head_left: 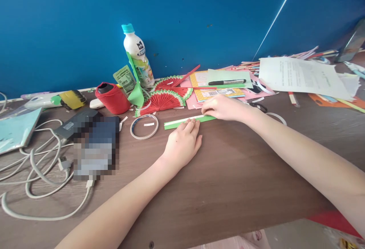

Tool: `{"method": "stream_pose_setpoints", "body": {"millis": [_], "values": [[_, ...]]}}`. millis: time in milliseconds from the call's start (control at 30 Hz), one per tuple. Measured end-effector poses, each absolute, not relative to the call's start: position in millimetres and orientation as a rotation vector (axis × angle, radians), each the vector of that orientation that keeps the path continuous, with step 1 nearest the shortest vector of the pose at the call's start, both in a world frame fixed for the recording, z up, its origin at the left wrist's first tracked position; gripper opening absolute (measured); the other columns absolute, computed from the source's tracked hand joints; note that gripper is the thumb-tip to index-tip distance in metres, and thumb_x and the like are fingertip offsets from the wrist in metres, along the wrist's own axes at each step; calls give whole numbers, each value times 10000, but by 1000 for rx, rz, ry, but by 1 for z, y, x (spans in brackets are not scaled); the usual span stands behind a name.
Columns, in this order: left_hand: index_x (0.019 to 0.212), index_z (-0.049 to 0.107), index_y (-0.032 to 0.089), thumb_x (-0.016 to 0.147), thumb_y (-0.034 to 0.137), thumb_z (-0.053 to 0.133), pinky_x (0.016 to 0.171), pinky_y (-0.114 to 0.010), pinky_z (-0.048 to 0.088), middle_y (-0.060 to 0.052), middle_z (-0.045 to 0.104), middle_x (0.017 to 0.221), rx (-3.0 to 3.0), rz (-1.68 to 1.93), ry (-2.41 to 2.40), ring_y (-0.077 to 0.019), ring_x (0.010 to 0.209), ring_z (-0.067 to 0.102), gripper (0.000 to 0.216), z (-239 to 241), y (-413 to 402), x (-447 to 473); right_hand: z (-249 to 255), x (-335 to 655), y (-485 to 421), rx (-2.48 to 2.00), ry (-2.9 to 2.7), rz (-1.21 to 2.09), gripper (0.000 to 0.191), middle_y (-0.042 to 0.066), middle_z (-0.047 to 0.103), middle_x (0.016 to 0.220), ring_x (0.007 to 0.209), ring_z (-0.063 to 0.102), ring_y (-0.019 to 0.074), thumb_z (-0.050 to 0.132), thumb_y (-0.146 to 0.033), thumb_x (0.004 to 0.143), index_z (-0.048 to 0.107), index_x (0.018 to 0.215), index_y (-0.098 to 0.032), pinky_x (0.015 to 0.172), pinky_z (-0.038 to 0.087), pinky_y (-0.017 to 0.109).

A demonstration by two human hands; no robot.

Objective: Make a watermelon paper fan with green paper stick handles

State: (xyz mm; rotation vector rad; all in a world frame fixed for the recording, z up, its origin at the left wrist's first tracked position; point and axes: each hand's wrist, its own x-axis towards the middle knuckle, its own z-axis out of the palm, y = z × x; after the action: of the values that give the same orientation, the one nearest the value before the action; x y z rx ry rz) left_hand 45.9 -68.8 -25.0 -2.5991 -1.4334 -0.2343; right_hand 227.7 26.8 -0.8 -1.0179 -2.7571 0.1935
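From the head camera, the person's left hand (182,144) lay flat on the brown desk (234,180), fingers straight and close together, holding nothing. Its fingertips (191,124) pressed the near edge of a green paper strip (173,124). The strip lay at the middle of the desk with a narrower white strip along its top. The right hand (221,107) covered the strip's right end with its fingers curled down onto the paper. I could not tell whether it was pinching the strip or only pressing on it.

Just left of the strip lay a ring of clear tape (144,126). Behind it, two red pleated paper fans (162,100) with green and white edges were spread out. A white drink bottle (138,57) with a blue cap stood against the blue wall (71,24), and a red spool (112,97) sat near it. A black pen (226,82) rested on coloured sheets behind the right hand. White cables (42,165) were looped at the left of the desk.
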Motion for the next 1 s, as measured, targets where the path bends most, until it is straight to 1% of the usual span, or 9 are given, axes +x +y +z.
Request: {"method": "stream_pose_setpoints", "body": {"millis": [100, 233, 533, 833, 1000], "values": [[1258, 461, 137, 892, 280, 375, 909, -291, 479, -105, 537, 1255, -2602, -233, -1435, -199, 1156, 505, 402, -25, -68, 45, 5, 226, 23, -1047, -2819, 145, 239, 43, 660, 749, 671, 558, 152, 432, -102, 789, 640, 691, -168, 592, 337, 251], [1257, 465, 136, 891, 283, 376, 910, -293, 481, -106, 535, 1263, -2599, -228, -1433, -200, 1162, 502, 404, -26, -68, 45, 10, 221, 17, -1134, -2875, 98, 214, 52, 652, 763, 661, 548, 152, 441, -90, 784, 634, 720, -157, 556, 316, 245], [1258, 462, 97, 891, 279, 360, 912, -298, 476, -103, 539, 1265, -2592, -229, -1428, -201, 1145, 509, 423, -26, -67, 45, 11, 216, 10, -1221, -2904, -45, 214, 48, 646, 802, 579, 500, 129, 440, -101, 794, 632, 726, -167, 464, 226, 245], [1256, 465, 119, 895, 286, 353, 916, -289, 469, -92, 536, 1271, -2594, -214, -1438, -192, 1150, 504, 413, -25, -68, 46, 11, 216, 11, -1177, -2943, -35, 221, 68, 640, 763, 610, 518, 144, 425, -94, 801, 616, 700, -145, 506, 279, 243], [1259, 462, 104, 895, 281, 352, 917, -287, 469, -96, 538, 1268, -2589, -223, -1424, -194, 1150, 505, 420, -26, -68, 46, 6, 217, 16, -1116, -2877, -66, 237, 83, 624, 729, 633, 521, 155, 396, -103, 815, 616, 735, -133, 544, 295, 249]]}}
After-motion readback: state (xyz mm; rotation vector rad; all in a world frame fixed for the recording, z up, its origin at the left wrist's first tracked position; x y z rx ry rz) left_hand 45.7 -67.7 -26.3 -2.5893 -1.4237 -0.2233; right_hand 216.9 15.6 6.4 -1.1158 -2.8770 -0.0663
